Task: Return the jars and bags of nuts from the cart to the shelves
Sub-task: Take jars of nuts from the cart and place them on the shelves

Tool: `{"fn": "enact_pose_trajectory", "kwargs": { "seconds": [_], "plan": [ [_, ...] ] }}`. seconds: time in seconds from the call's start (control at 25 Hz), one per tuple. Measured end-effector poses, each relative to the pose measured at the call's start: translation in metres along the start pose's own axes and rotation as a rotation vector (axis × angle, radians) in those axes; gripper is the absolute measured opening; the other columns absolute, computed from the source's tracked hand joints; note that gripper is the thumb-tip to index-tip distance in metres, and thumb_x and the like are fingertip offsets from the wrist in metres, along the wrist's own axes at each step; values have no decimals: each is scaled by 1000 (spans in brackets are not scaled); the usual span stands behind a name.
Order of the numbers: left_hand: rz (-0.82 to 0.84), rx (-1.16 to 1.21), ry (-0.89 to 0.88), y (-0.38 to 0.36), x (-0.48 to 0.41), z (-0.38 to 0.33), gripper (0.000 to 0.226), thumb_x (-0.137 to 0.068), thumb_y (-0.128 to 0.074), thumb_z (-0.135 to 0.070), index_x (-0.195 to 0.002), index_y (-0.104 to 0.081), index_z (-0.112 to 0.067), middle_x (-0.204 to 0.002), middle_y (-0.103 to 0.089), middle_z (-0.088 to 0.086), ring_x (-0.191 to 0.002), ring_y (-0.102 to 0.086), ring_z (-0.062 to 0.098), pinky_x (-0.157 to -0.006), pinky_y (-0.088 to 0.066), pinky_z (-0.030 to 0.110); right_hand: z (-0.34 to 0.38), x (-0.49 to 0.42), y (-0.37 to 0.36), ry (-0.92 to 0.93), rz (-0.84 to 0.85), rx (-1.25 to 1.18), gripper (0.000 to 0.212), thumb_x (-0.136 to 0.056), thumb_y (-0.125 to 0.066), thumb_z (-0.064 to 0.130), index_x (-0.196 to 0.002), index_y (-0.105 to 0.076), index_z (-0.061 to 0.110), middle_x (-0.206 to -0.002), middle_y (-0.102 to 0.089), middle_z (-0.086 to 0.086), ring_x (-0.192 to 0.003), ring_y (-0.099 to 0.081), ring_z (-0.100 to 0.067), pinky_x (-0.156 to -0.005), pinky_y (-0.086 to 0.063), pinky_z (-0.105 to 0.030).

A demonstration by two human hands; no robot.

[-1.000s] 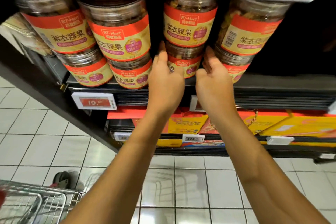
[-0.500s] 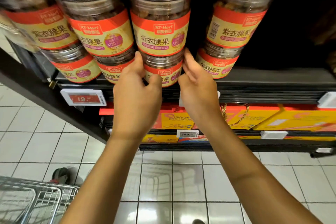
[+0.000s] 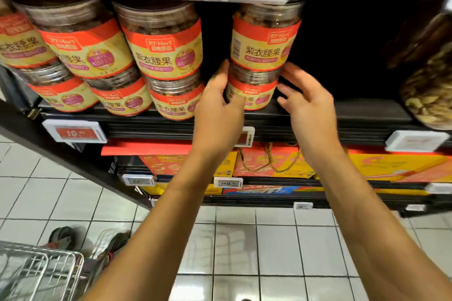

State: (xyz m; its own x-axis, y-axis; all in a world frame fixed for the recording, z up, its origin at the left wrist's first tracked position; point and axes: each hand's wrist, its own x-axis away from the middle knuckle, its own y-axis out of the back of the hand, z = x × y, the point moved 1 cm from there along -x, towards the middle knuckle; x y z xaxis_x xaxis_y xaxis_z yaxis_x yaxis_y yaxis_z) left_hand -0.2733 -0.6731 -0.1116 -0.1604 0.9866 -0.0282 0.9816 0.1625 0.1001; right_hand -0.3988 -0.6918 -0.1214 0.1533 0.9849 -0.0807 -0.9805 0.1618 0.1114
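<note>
- The left hand (image 3: pixel 217 105), fingers straight, presses the lower cashew jar (image 3: pixel 252 95) between the hands; the right hand (image 3: pixel 308 102) is spread wide, empty.
- Rigid, slick plastic, likely lightish: clasp both sides.

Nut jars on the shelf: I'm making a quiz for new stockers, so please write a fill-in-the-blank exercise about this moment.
The labelled jars stand stacked ___ high on the shelf.
The left hand and right hand flank a jar, the ___ one of its stack.
The wire cart sits in the picture's lower ___ corner.
Missing words: two; lower; left.
</note>
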Motion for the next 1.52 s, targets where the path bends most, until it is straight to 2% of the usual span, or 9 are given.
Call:
{"fn": "enact_pose_trajectory", "kwargs": {
  "seconds": [0.12,0.32,0.48,0.64,0.8,1.0,1.2,1.4,1.52],
  "plan": [
    [37,58,-45,-4,9,5,69,-80,-45,3,-145,-32,-17,-136,-44,-14,-128,-41,0,-113,-32,36,-4,3,-1,21,65,-71,47,-92,-35,-8,-134,-48,9,-127,-57,0,-113,-57,-6,-90,-47,-11],
    [-59,-69,-38,9,30,15,76,-78,-46,-9,-149,-23,-22,-151,-34,-3,-139,-31,8,-115,-28,39,-8,9,-8,8,199,-97,52,-91,-35,-9,-138,-44,8,-138,-51,-4,-124,-51,-12,-93,-45,-12],
    [-143,-110,68,13,32,6,68,-90,-50,-5,-148,-24,-30,-127,-50,4,-109,-55,8,-100,-44,28,-8,8,-4,-9,202,-26,53,-91,-36,-6,-139,-43,15,-141,-48,1,-122,-49,-6,-92,-44,-9],
    [-235,162,280,24,72,-9,43,-91,-52,-2,-132,-49,-14,-96,-62,-3,-75,-59,5,-75,-49,18,-7,49,3,-138,110,148,35,-91,-49,1,-120,-58,18,-127,-57,-4,-78,-58,13,-70,-44,-6],
    [-363,349,429,97,168,-36,24,-89,-46,3,-95,-65,-11,-70,-69,-4,-61,-64,8,-66,-51,19,37,137,-36,-152,552,123,37,-88,-47,-4,-91,-62,31,-99,-66,-3,-73,-64,6,-68,-48,-15],
    [-790,385,443,219,316,-73,30,-91,-42,1,-88,-68,-14,-71,-72,-3,-61,-66,6,-61,-51,14,117,253,-125,-149,981,-8,29,-89,-43,3,-91,-64,24,-90,-67,5,-78,-67,-10,-72,-51,-17],
    [-1113,472,530,314,458,-68,28,-88,-45,3,-82,-69,-12,-69,-72,1,-58,-66,9,-57,-52,14,158,389,-231,-139,1392,8,27,-93,-45,5,-91,-65,24,-88,-69,5,-77,-67,-5,-75,-52,-19],
    [-1232,675,677,427,557,-42,23,-89,-44,-5,-88,-67,-9,-68,-72,4,-55,-66,9,-47,-51,14,153,493,-357,-225,1562,247,26,-96,-39,-2,-98,-64,6,-95,-67,-18,-69,-62,-25,-65,-53,-28],
    [-1275,790,710,488,575,-15,21,-91,-41,-9,-86,-62,-8,-61,-69,0,-51,-65,7,-51,-53,14,114,510,-427,-287,1557,537,25,-97,-40,2,-108,-61,-5,-106,-64,-26,-75,-53,-22,-55,-42,-17]
  ]
}}
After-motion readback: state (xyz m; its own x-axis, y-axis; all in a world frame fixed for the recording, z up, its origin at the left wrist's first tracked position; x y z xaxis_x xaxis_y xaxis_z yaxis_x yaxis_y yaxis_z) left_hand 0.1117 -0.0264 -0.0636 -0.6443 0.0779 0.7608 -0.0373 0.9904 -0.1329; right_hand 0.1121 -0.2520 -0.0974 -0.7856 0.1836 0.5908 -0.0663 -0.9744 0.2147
